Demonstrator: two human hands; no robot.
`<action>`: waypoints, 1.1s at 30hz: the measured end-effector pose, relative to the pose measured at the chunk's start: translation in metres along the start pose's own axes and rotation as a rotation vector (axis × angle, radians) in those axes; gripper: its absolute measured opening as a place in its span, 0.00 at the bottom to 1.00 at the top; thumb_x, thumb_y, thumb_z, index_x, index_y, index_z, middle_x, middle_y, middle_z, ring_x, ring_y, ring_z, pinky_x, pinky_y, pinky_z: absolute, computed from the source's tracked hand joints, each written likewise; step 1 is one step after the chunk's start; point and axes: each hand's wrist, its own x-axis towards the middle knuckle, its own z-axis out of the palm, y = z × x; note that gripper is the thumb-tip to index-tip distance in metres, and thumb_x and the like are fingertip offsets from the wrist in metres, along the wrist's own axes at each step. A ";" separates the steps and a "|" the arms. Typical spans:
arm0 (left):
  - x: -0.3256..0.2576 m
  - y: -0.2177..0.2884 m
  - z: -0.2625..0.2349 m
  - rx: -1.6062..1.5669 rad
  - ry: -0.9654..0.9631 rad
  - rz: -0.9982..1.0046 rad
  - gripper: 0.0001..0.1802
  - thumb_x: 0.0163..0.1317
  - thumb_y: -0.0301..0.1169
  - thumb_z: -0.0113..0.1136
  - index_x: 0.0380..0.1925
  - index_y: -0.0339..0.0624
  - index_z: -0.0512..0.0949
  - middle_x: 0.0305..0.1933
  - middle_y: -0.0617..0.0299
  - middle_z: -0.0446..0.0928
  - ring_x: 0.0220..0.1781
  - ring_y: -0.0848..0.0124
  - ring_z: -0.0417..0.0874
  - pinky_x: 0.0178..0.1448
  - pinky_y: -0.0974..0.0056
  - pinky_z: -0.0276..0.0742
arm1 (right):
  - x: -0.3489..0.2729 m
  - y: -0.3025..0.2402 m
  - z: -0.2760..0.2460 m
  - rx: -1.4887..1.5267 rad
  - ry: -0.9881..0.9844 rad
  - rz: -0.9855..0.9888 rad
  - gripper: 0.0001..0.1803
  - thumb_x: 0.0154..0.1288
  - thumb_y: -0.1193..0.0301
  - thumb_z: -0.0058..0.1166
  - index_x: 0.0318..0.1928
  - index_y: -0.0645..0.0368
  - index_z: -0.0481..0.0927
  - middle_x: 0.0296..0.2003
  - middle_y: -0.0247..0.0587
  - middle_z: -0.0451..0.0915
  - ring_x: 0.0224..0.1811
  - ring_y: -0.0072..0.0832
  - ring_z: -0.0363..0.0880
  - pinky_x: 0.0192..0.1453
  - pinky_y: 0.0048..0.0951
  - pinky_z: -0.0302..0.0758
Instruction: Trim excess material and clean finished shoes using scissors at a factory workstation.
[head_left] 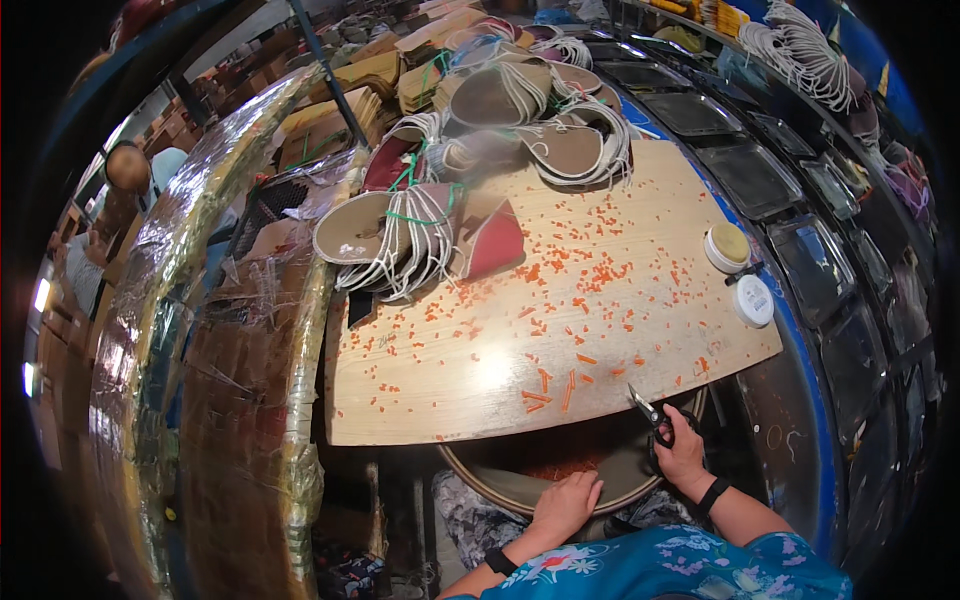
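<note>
My right hand (pixel 680 452) is closed round the black handles of a pair of scissors (pixel 643 403). Their blades reach up over the near edge of the wooden table (pixel 450 400). Small orange scraps (pixel 585 270) lie scattered over the tabletop, with longer orange strips (pixel 570 385) near its front edge. My left hand (pixel 566 505) lies at the near side of a round tub (pixel 475 484) below the table edge, its fingers loosely extended and holding nothing visible. Orange bits (pixel 565 468) show inside the tub.
Corded bundles of shoe-shaped pieces (pixel 400 235) stand at the table's far left, with more bundles (pixel 575 150) behind. Two round containers (pixel 753 301) sit at the right edge. Black trays (pixel 745 175) line the right side; plastic-wrapped stacks (pixel 240 380) rise on the left. A person (pixel 130 175) is far left.
</note>
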 end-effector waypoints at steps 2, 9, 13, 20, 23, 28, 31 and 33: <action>0.000 -0.007 0.001 -0.025 -0.018 -0.011 0.11 0.62 0.36 0.54 0.38 0.41 0.78 0.35 0.53 0.79 0.35 0.53 0.80 0.38 0.55 0.77 | 0.002 -0.002 0.002 0.000 -0.002 -0.001 0.33 0.46 0.78 0.59 0.57 0.55 0.67 0.30 0.38 0.77 0.27 0.31 0.76 0.33 0.31 0.75; 0.050 -0.028 -0.143 -0.457 -0.267 -0.052 0.13 0.63 0.36 0.55 0.42 0.39 0.79 0.38 0.58 0.81 0.41 0.70 0.81 0.48 0.66 0.76 | 0.002 -0.002 0.001 -0.060 -0.064 0.031 0.34 0.45 0.78 0.60 0.58 0.53 0.67 0.31 0.37 0.77 0.28 0.32 0.77 0.34 0.31 0.75; 0.092 -0.092 -0.245 -0.867 -0.006 -0.454 0.15 0.65 0.38 0.51 0.44 0.39 0.77 0.36 0.62 0.79 0.39 0.75 0.79 0.44 0.69 0.76 | 0.006 -0.003 0.001 -0.077 -0.120 0.085 0.33 0.45 0.77 0.60 0.57 0.52 0.67 0.31 0.36 0.78 0.29 0.31 0.78 0.34 0.32 0.76; 0.057 -0.153 -0.349 -0.045 -0.204 -0.573 0.16 0.61 0.39 0.56 0.41 0.37 0.76 0.30 0.63 0.77 0.32 0.75 0.76 0.37 0.67 0.75 | 0.009 -0.003 -0.001 -0.106 -0.113 0.000 0.34 0.46 0.77 0.59 0.57 0.54 0.66 0.28 0.34 0.77 0.26 0.30 0.77 0.31 0.33 0.75; 0.108 -0.111 -0.369 -0.089 -0.117 -0.568 0.14 0.63 0.39 0.54 0.38 0.38 0.76 0.25 0.68 0.74 0.26 0.80 0.73 0.29 0.72 0.70 | 0.009 0.008 -0.001 -0.108 -0.092 0.001 0.34 0.46 0.78 0.58 0.57 0.54 0.67 0.28 0.31 0.77 0.26 0.29 0.77 0.31 0.32 0.75; 0.220 -0.158 -0.349 0.165 0.552 -0.389 0.33 0.59 0.51 0.52 0.51 0.30 0.72 0.51 0.39 0.74 0.56 0.50 0.74 0.59 0.54 0.68 | 0.008 -0.002 0.003 -0.081 -0.082 -0.035 0.32 0.45 0.78 0.59 0.56 0.56 0.68 0.26 0.33 0.77 0.25 0.28 0.77 0.30 0.31 0.75; 0.274 -0.146 -0.275 0.401 0.460 -0.781 0.37 0.55 0.56 0.54 0.52 0.31 0.70 0.57 0.42 0.69 0.60 0.50 0.69 0.62 0.50 0.63 | 0.004 0.006 0.004 -0.086 -0.073 -0.026 0.32 0.44 0.78 0.59 0.55 0.56 0.69 0.27 0.33 0.77 0.25 0.28 0.76 0.30 0.30 0.75; 0.290 -0.139 -0.211 0.644 0.775 -0.493 0.25 0.52 0.46 0.63 0.38 0.33 0.76 0.41 0.47 0.75 0.47 0.52 0.75 0.53 0.52 0.68 | 0.003 0.010 0.005 -0.094 -0.065 -0.015 0.32 0.44 0.78 0.59 0.55 0.56 0.69 0.27 0.33 0.77 0.25 0.28 0.76 0.30 0.30 0.75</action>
